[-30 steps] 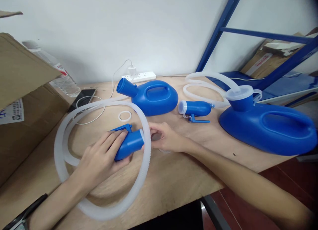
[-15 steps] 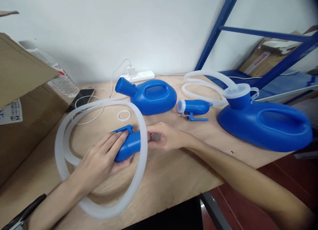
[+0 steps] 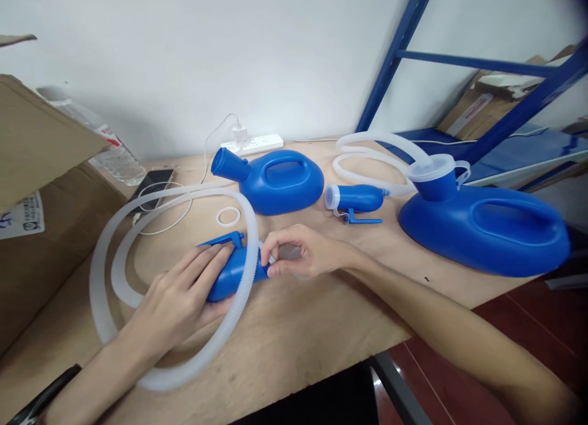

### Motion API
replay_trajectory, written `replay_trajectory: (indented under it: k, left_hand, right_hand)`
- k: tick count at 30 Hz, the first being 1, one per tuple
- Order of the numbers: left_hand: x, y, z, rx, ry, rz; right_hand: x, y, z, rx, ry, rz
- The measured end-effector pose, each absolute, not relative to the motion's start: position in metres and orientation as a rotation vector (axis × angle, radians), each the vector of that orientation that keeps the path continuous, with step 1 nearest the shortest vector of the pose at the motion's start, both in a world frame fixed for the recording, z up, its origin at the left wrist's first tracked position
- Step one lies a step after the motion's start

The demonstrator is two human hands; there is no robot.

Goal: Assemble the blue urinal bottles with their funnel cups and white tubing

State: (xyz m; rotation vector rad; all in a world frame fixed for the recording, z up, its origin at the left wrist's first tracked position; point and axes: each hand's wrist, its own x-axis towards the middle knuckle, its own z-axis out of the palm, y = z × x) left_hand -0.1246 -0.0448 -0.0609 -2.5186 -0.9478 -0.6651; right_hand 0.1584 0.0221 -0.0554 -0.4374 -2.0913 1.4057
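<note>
My left hand (image 3: 184, 284) is wrapped over a blue plastic urinal head (image 3: 234, 272), which lies on its side with its blue handle (image 3: 229, 238) at the top. My right hand (image 3: 301, 251) is at the right end of this head, thumb and forefinger pinched on a small whitish part (image 3: 271, 259); the fingers partly hide it. A loop of translucent corrugated hose (image 3: 248, 253) crosses in front of the head and around my left forearm. Behind my hands lie a white ring (image 3: 228, 216) and a blue urinal bottle (image 3: 287, 183) with an uncovered neck.
On the right stand a blue bottle (image 3: 482, 229) with a white lid and hose, and another blue urinal head (image 3: 361, 198). Along the back are a power strip (image 3: 257, 144) and a phone (image 3: 154, 186). A cardboard box (image 3: 50, 241) and water bottle (image 3: 117, 158) are left.
My right fingers have shifted slightly left and curled at the head's end, where the whitish part now shows. The hose loop has swung left and sunk a little.
</note>
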Motion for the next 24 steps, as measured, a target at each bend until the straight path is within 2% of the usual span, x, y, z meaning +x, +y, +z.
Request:
replay_trajectory:
  k: [7, 17, 24]
  left_hand:
    - [-0.122, -0.045, -0.065, -2.551, -1.074, -0.714]
    - [-0.123, -0.045, -0.062, -2.579, -1.127, -0.765]
    - [-0.124, -0.045, -0.061, -2.604, -1.132, -0.811]
  right_hand:
    - [0.154, 0.017, -0.053, -0.551, -2.005, 1.303]
    - [0.133, 0.007, -0.066, -0.589, -1.522, 1.516]
    - [0.141, 0.013, -0.061, -0.477, -1.514, 1.584]
